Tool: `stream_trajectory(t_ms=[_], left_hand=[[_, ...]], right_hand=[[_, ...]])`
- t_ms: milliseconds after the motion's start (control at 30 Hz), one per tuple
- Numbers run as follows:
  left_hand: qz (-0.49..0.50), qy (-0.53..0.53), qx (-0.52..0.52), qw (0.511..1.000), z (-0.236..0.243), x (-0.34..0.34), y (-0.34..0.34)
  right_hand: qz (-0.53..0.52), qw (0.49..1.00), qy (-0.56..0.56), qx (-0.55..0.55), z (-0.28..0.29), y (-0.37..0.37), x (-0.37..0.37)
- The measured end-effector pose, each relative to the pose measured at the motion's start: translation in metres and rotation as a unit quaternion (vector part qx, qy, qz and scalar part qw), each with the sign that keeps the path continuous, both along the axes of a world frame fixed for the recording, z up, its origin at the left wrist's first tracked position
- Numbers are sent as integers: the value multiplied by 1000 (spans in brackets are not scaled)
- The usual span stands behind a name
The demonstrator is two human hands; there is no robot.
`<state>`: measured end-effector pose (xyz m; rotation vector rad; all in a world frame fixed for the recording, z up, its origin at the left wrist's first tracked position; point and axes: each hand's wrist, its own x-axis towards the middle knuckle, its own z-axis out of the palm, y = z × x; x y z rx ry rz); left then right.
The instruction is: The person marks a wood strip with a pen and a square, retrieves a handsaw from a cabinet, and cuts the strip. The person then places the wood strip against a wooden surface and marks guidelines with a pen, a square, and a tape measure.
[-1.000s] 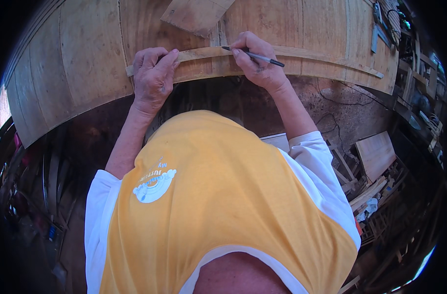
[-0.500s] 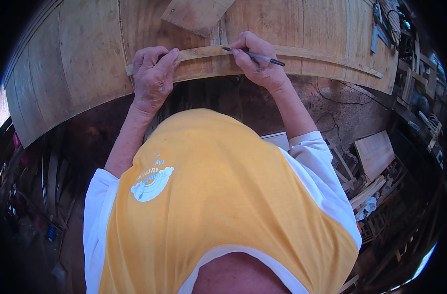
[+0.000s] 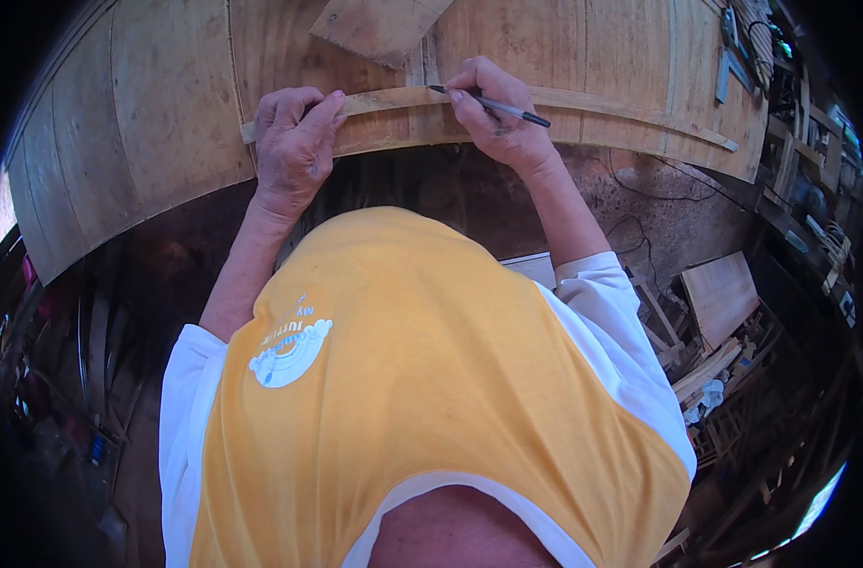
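A long thin wooden strip (image 3: 621, 107) lies along the near edge of a broad wooden panel surface (image 3: 167, 95). My left hand (image 3: 294, 147) is closed on the strip at the left, thumb and fingers curled over it. My right hand (image 3: 507, 142) grips a dark pen with a clear barrel (image 3: 515, 113), its tip at the strip's upper edge near the middle. A loose rectangular board (image 3: 375, 26) lies just beyond the strip.
Metal squares and other tools (image 3: 730, 66) sit at the panel's right end. Below right are a leaning board (image 3: 718, 293), scrap wood (image 3: 711, 369) and hanging black cord (image 3: 640, 194). Dark clutter fills the lower left. My yellow-shirted body fills the lower middle.
Both hands and the pen have shifted very slightly upward in the picture, along with the rest of the view. Their grips look the same.
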<state>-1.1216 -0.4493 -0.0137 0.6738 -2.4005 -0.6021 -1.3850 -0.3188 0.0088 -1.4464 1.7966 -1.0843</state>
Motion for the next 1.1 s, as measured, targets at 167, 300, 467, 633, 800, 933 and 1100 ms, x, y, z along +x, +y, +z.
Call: stream_trajectory(t_ms=[167,300,467,633,800,933,1100], left_hand=[[2,-1,0,1000,0,0,0],[2,6,1,1000,1,-1,0],[0,-2,0,1000,5,-1,0],[3,0,1,1000,3,0,2],[2,7,-5,1000,0,1,1],[-7,4,-8,1000,8,1,0],[-4,-19,-14,1000,6,5,0]], right_hand=[[14,1000,26,5,2,0,-1],[3,1000,4,20,3,-1,-1],[6,1000,23,10,0,1,-1],[-1,1000,28,5,-1,1,0],[1,999,27,17,-3,1,0],[-12,999,27,23,9,4,5],[-7,1000,-13,0,8,-2,10]])
